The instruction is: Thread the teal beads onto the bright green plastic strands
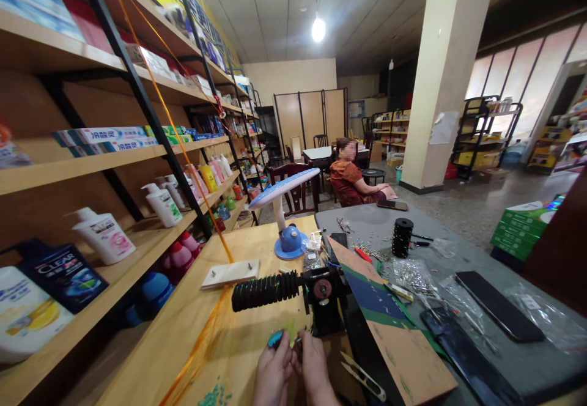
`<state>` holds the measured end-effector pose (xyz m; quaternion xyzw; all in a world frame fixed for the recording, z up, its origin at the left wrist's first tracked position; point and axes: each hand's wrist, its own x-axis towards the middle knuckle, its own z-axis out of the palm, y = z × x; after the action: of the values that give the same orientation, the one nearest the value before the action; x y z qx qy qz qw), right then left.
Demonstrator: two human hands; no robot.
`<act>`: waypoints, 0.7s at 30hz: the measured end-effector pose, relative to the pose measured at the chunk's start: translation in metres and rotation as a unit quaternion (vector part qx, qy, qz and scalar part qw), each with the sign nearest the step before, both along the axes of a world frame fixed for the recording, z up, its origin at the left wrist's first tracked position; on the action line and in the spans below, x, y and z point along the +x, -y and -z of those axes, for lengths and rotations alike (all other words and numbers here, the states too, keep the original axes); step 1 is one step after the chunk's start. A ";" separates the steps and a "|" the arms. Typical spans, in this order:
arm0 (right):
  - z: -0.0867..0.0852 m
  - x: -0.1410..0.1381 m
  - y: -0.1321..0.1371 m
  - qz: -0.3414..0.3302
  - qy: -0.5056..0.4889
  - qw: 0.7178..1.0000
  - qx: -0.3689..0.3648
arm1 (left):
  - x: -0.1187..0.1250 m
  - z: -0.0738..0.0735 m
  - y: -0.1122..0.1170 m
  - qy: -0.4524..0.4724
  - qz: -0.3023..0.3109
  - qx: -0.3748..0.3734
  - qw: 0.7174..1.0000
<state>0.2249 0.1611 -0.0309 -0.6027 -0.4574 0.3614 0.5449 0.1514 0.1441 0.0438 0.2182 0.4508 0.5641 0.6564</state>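
Both my hands are at the bottom edge over the wooden table (183,326), close together with fingers pinched. My left hand (271,372) pinches something small and blue-green that I cannot make out. My right hand (314,366) touches it, fingers closed around a thin item, perhaps a thread. Just beyond the hands stands a black winding device (321,293) with a long black ribbed spool (266,290) pointing left. Orange threads (215,222) run from the shelf top down to the table. Metal snips (362,376) lie right of my right hand.
Shelves (114,161) with bottles and boxes line the left. A blue and white lamp (287,210) stands on the table. The grey table (458,253) holds a black spool (402,236), bead bags, cardboard (394,332) and dark phones (498,313). A person (353,177) sits behind.
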 end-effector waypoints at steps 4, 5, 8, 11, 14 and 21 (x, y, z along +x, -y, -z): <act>-0.003 0.004 0.003 -0.003 -0.011 1.000 0.001 | 0.001 0.004 -0.002 -0.002 -0.021 -0.017 1.000; -0.004 0.005 0.004 -0.004 -0.015 1.000 0.002 | 0.001 0.005 -0.002 -0.002 -0.023 -0.019 1.000; -0.006 0.004 0.003 -0.003 -0.030 1.000 0.001 | 0.001 0.006 -0.003 -0.007 -0.024 -0.014 1.000; -0.005 0.002 0.002 -0.001 -0.049 0.999 -0.005 | -0.001 0.001 0.000 -0.007 -0.007 -0.001 1.000; -0.003 0.000 0.001 -0.001 -0.072 0.997 -0.013 | -0.002 -0.006 0.002 -0.004 0.004 -0.002 1.000; -0.007 -0.001 0.002 0.006 -0.144 0.989 -0.039 | 0.000 -0.001 -0.001 0.001 -0.013 -0.004 1.000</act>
<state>0.2238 0.1590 -0.0237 -0.5683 -0.3557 0.4588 0.5832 0.1518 0.1451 0.0447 0.2089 0.4556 0.5709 0.6503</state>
